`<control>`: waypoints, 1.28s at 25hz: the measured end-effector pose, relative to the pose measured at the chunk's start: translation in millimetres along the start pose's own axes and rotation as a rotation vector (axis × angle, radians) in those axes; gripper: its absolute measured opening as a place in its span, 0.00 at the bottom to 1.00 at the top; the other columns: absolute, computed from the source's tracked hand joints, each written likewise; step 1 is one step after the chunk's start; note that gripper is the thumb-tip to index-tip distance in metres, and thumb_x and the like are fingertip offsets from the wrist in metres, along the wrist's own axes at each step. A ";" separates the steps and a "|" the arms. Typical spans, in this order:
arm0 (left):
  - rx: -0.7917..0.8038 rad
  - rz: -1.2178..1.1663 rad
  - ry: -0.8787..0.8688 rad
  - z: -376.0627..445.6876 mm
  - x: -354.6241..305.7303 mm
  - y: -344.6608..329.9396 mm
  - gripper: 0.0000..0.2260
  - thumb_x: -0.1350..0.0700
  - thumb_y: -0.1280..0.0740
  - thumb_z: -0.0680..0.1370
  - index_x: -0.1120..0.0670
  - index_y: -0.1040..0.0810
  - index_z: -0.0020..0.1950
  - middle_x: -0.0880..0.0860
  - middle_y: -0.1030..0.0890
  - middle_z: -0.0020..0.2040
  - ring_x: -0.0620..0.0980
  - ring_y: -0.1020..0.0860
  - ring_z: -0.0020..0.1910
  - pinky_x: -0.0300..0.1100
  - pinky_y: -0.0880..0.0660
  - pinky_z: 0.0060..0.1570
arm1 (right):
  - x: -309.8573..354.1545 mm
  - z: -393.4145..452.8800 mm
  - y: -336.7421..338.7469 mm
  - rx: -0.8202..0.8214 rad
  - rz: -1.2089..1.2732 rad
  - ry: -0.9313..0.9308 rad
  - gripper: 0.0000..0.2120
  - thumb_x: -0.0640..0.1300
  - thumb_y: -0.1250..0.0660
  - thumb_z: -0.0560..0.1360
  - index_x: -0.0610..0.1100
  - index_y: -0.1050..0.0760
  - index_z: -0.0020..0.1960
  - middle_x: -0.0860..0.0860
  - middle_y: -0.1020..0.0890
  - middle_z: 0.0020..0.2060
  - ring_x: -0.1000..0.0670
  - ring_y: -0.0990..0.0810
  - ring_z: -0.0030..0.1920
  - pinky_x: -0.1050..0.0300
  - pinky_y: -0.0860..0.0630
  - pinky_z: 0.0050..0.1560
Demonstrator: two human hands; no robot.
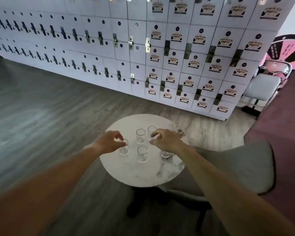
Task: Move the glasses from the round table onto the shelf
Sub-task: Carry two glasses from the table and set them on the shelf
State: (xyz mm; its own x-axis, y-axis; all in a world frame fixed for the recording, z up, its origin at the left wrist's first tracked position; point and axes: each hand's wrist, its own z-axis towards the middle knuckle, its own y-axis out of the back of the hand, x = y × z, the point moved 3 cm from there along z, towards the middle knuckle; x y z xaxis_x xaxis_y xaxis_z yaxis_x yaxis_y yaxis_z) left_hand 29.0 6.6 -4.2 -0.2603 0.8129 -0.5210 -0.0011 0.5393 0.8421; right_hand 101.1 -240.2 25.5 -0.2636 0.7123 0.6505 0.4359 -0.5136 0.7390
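Note:
Several clear glasses stand on the round white marble table [143,176]. My left hand [109,142] hovers over the front left glass [124,150], thumb and fingertips pinched at its rim. My right hand [167,140] reaches over the right side, its curled fingers at the near side of the back right glass [151,131]; whether they grip it is unclear. Between my hands are a back middle glass [140,136] and a front middle glass [142,154]. Another glass [165,154] is partly hidden under my right wrist. No shelf is in view.
A grey chair [237,167] sits at the table's right, touching its edge. A wall of white lockers [143,57] runs across the back. A stool [260,87] and a pink and black wheel [289,50] are at the far right. The floor [41,116] is grey wood.

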 end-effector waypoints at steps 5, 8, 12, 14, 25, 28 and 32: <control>0.072 0.040 0.075 40.0 39.8 -28.2 0.14 0.45 0.27 0.73 0.47 0.20 0.57 0.53 0.24 0.59 0.55 0.24 0.61 0.47 0.30 0.61 | -22.2 37.5 -48.1 0.103 -0.059 -0.127 0.13 0.54 0.30 0.71 0.56 0.22 0.56 0.55 0.22 0.49 0.49 0.21 0.56 0.57 0.30 0.51; 0.131 0.068 0.081 75.9 66.9 -52.3 0.17 0.45 0.29 0.73 0.46 0.22 0.60 0.54 0.26 0.63 0.55 0.26 0.64 0.47 0.32 0.63 | -40.2 68.8 -81.4 0.138 -0.053 -0.199 0.15 0.55 0.32 0.72 0.56 0.23 0.59 0.53 0.23 0.55 0.49 0.23 0.58 0.55 0.29 0.54; 0.191 0.132 0.036 113.1 94.7 -85.7 0.21 0.47 0.30 0.74 0.46 0.26 0.66 0.54 0.30 0.69 0.57 0.30 0.68 0.51 0.33 0.67 | -56.3 101.9 -116.9 0.130 -0.141 -0.243 0.17 0.53 0.32 0.71 0.56 0.24 0.60 0.50 0.22 0.61 0.47 0.23 0.60 0.53 0.27 0.53; 0.214 0.148 0.009 125.9 109.9 -101.0 0.22 0.47 0.30 0.74 0.46 0.27 0.68 0.54 0.31 0.71 0.57 0.30 0.69 0.52 0.32 0.67 | -65.6 114.1 -135.7 0.159 -0.194 -0.277 0.18 0.52 0.31 0.71 0.56 0.24 0.61 0.49 0.23 0.60 0.47 0.22 0.57 0.56 0.27 0.50; 0.230 0.123 -0.274 157.3 129.9 -110.4 0.08 0.51 0.31 0.79 0.54 0.18 0.51 0.56 0.19 0.56 0.58 0.20 0.54 0.48 0.28 0.53 | -70.0 125.9 -170.5 -0.064 -0.244 -0.316 0.10 0.51 0.32 0.78 0.46 0.19 0.55 0.48 0.23 0.48 0.47 0.22 0.47 0.55 0.29 0.45; 0.212 0.102 -0.388 158.9 101.1 -86.5 0.07 0.52 0.30 0.78 0.55 0.18 0.50 0.56 0.17 0.53 0.58 0.20 0.52 0.47 0.28 0.51 | -51.7 116.3 -141.7 -0.138 -0.188 -0.315 0.12 0.55 0.33 0.78 0.47 0.21 0.53 0.49 0.24 0.47 0.49 0.25 0.45 0.55 0.29 0.44; 0.124 0.065 -0.597 158.8 21.3 -39.5 0.09 0.51 0.28 0.76 0.56 0.19 0.46 0.56 0.17 0.48 0.58 0.20 0.47 0.46 0.27 0.47 | -28.3 82.6 -64.0 -0.313 -0.176 -0.321 0.12 0.55 0.32 0.76 0.46 0.20 0.51 0.48 0.22 0.46 0.46 0.21 0.47 0.53 0.27 0.44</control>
State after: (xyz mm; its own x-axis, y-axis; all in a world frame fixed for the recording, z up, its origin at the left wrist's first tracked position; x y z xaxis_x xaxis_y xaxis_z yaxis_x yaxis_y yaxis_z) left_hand 176.9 37.4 -70.7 0.3299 0.8084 -0.4875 0.1188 0.4767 0.8710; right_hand 151.7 -188.0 -54.7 -0.0092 0.8878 0.4602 0.1154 -0.4562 0.8824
